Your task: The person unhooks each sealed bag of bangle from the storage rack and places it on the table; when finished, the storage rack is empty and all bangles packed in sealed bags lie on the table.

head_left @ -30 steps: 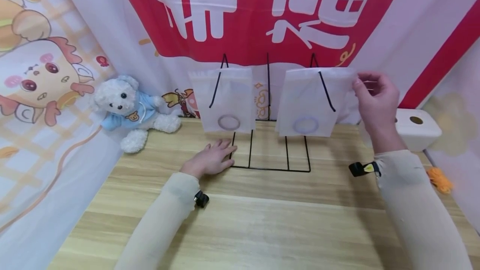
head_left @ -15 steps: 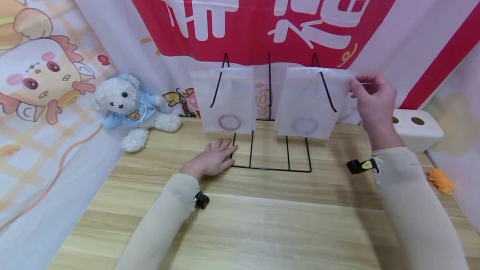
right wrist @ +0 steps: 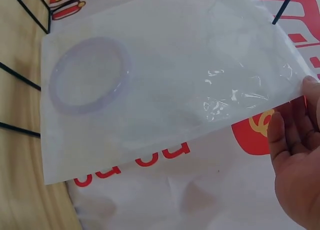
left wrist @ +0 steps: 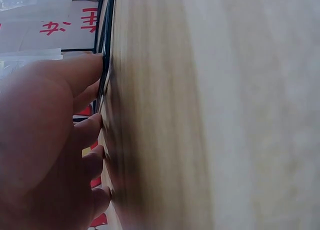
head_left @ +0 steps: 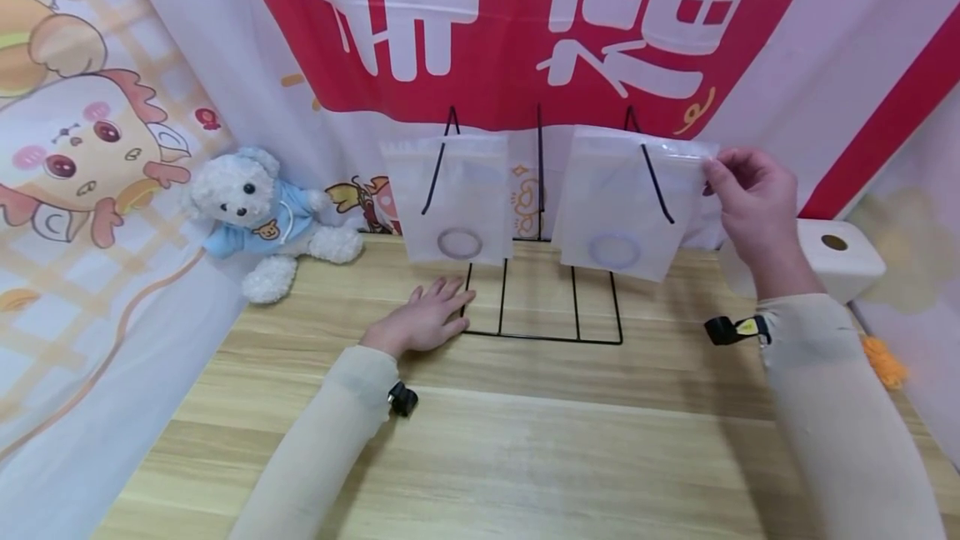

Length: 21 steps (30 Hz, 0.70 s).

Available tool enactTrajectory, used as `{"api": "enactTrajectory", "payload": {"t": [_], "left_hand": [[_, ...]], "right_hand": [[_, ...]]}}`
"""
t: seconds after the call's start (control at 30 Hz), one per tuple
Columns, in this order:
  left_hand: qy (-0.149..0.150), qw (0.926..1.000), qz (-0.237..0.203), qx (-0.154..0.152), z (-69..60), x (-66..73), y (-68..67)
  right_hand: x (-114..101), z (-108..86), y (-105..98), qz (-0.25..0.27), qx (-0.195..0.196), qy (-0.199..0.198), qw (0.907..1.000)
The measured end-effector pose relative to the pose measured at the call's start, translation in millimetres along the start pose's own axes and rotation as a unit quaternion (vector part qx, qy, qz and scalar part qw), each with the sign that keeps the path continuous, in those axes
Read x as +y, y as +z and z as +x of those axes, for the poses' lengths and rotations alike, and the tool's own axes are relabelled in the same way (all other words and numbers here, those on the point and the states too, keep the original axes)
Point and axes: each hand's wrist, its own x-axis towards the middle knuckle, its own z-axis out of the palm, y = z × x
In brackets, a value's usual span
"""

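A black wire display rack stands on the wooden table with frosted plastic bags hung on its hooks. My right hand pinches the upper right corner of the right-hand bag, which hangs slightly tilted. Through its film shows a pale lavender ring like a bangle, low in the bag. On the left hook hangs another bag with a greyish ring inside. My left hand lies with spread fingers at the left side of the rack's base, its fingertips touching the wire in the left wrist view.
A white plush bear in a blue top sits left of the rack. Behind my right wrist is a white box with round holes, and an orange fluffy item lies at the right table edge. A printed cloth hangs behind.
Over the last half second the right hand has moved slightly right, and the right-hand bag has swung right and tilted with its top edge. The left hand stays where it was.
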Motion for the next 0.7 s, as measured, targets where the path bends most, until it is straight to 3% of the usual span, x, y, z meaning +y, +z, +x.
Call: {"api": "enactTrajectory", "payload": {"t": [0.17, 0.37, 0.7], "left_hand": [[-0.006, 0.9997, -0.014, -0.020, -9.1, 17.1, -15.4], [-0.025, 0.9992, 0.012, -0.030, -18.3, 35.8, -28.5], [-0.030, 0.9993, -0.008, -0.019, -10.1, 27.8, -23.9]], "right_hand": [[0, -1.0, -3, -0.023, 0.005, -0.023, 0.9995], [-1, -2.8, -5, -0.022, 0.030, -0.052, 0.9980], [-5, -6.6, -11, -0.012, 0.057, -0.090, 0.9943]]}}
